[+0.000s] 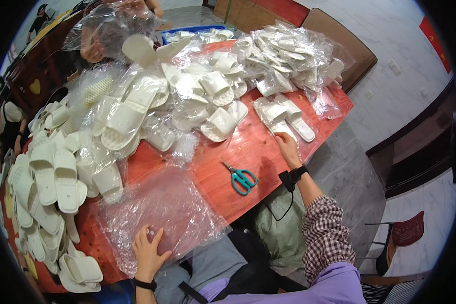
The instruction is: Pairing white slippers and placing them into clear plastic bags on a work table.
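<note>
My left hand [150, 252] lies with fingers spread on the near edge of a stack of flat clear plastic bags [162, 202] at the table's front edge. At the right, my right hand [288, 149] reaches out to a pair of white slippers [285, 115] in a clear bag. Its fingers are closed on the near end of that pair. Between my hands lie scissors [241, 180] with teal handles, their blades pointing away from me. Loose white slippers [53, 175] are heaped to the left of the bags.
Bagged slippers [294, 50] pile up at the far right of the red table [213, 172], with more across its middle. A blue crate [192, 31] stands behind. Opposite, another person's hand [92, 50] is near a clear bag. A red chair [408, 230] stands to the right.
</note>
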The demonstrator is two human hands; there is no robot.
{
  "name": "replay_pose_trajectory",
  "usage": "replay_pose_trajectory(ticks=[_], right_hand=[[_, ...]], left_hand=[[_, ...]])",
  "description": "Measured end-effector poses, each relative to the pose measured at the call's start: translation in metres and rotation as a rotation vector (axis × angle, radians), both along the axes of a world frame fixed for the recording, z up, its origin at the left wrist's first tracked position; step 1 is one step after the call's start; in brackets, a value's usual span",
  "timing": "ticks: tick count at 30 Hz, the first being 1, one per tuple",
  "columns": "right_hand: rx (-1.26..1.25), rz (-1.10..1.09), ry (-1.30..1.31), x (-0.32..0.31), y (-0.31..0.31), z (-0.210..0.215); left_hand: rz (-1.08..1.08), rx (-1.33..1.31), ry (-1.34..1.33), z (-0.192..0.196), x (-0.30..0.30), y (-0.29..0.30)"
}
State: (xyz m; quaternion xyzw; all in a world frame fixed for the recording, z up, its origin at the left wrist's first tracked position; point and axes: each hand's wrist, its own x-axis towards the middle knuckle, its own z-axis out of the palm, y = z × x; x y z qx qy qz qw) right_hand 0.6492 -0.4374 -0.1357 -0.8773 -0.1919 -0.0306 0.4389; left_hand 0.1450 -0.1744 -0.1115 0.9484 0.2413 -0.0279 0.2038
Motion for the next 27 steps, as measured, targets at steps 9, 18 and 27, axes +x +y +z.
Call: replay_pose_trajectory(ticks=[9, 18, 27], right_hand=[[-0.754, -0.108, -0.573, 0.118, 0.032, 0.007], [-1.287, 0.341, -0.681, 0.163, 0.026, -0.006], [-1.049, 0.397, -0.476, 0.122, -0.019, 0.164]], left_hand=[[0.003, -0.054, 0.076, 0.004, 0.002, 0.006], [-0.021, -0.081, 0.096, 0.005, 0.011, 0.007], [-0.042, -0.089, -0.028, 0.002, 0.008, 0.02]])
